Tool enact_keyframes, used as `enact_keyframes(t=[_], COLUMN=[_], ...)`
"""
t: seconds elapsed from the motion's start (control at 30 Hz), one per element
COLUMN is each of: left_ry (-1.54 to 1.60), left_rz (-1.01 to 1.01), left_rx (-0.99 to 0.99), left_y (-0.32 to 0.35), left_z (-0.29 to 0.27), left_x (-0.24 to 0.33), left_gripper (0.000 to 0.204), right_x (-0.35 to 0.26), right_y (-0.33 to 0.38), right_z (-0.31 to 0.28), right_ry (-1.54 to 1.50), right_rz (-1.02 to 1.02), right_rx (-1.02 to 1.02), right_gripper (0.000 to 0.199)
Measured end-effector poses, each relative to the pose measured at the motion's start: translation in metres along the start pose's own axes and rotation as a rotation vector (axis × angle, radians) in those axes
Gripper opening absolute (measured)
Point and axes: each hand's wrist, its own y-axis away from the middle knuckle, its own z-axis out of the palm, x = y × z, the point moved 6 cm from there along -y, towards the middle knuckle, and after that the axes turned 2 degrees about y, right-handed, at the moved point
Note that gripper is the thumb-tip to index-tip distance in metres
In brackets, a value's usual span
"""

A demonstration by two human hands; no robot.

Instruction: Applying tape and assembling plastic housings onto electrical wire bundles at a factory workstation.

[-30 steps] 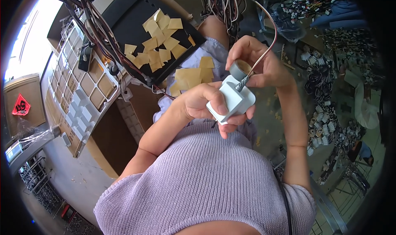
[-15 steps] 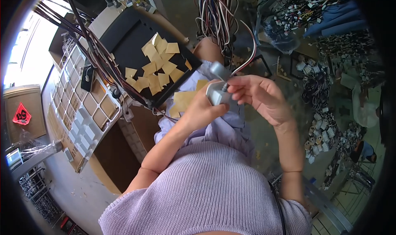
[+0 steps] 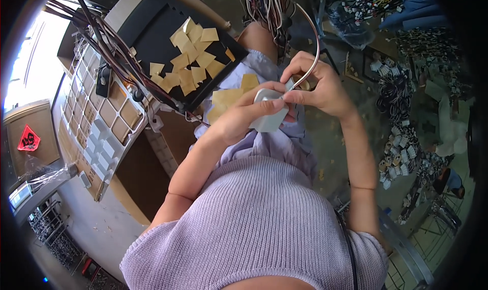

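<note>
In my left hand is a small light-grey plastic housing, held above my lap with the thumb across its face. At its upper right end, the fingers of my right hand pinch a cable close to where it meets the housing. From there the cable arcs up and back toward a hanging bundle of wires. My fingers cover the joint between cable and housing. Paper pieces in a tan colour rest on my lap beside the left wrist.
A black tray to the left bears several tan paper squares. Farther left, a white wire rack carries a phone and several grey housings. Brown cables hang across its edge. Heaps of coiled cables lie at right.
A grey flap that stood up from the housing no longer shows upright. My right hand has closed in on the cable beside the housing, and the housing has turned in my left hand.
</note>
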Motion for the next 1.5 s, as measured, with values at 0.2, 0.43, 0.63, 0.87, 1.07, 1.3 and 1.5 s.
enact_keyframes(t=[0.2, 0.43, 0.63, 0.87, 1.07, 1.3, 1.5], left_ry=[-0.532, -0.219, -0.289, -0.456, -0.087, 0.508, 0.604], left_rz=[0.304, 0.154, 0.296, 0.434, 0.04, -0.257, -0.221], left_rx=[0.256, 0.272, 0.313, 0.394, 0.236, -0.017, -0.145], left_y=[-0.011, -0.015, -0.013, -0.002, -0.007, 0.006, 0.01], left_z=[-0.03, -0.021, -0.036, -0.028, -0.019, -0.019, -0.009], left_x=[-0.009, -0.028, -0.027, -0.01, -0.04, -0.036, -0.031], left_gripper=[0.026, 0.012, 0.013, 0.012, 0.022, 0.05, 0.046], right_x=[0.017, 0.033, 0.031, 0.021, 0.033, 0.016, -0.001], right_y=[0.032, 0.03, 0.019, 0.035, 0.006, 0.018, 0.02], right_z=[0.015, 0.031, 0.031, 0.035, 0.05, 0.038, 0.029], right_ry=[0.021, -0.345, -0.047, -0.562, -0.485, -0.524, -0.48], right_rz=[0.231, 0.156, 0.215, 0.286, 0.159, 0.025, -0.015], right_rx=[0.228, 0.535, 0.294, 0.18, 0.31, -0.092, -0.1], right_gripper=[0.034, 0.037, 0.023, 0.033, 0.028, 0.035, 0.038])
